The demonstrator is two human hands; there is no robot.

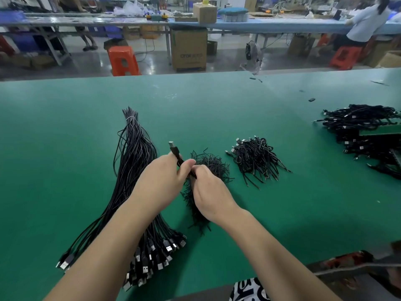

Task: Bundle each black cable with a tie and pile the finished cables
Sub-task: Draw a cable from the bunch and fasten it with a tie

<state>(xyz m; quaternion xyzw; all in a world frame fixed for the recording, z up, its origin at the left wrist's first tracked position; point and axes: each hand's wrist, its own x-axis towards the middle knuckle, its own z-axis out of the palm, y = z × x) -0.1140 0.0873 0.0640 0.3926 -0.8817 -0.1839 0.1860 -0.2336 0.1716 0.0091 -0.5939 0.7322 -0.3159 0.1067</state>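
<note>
The left hand (pixel 161 181) pinches a folded black cable (pixel 176 154), plug end up; the right hand (pixel 209 190), touching it, pinches the cable's lower part, a tie probably between the fingers but unclear; best twist tight; loose ties (pixel 211 165) lie just beyond, finished cables (pixel 255 159) farther right, unbundled cables (pixel 134 170) left, on the worktop (pixel 65 148).

Open green table (pixel 217 105) far of the hands & along the left edge, so a hand can pass there w/o touching anything. Mid-table is crowded: long loose cable bunch (pixel 134 170) runs near-to-far on the left, tie heap (pixel 208 168) just right of it under both hands, bundled pile (pixel 256 159) right of that w/ a narrow bare gap between. Far right is blocked by a big cable heap (pixel 364 131); bare strip betw. it and the bundled pile.
</note>
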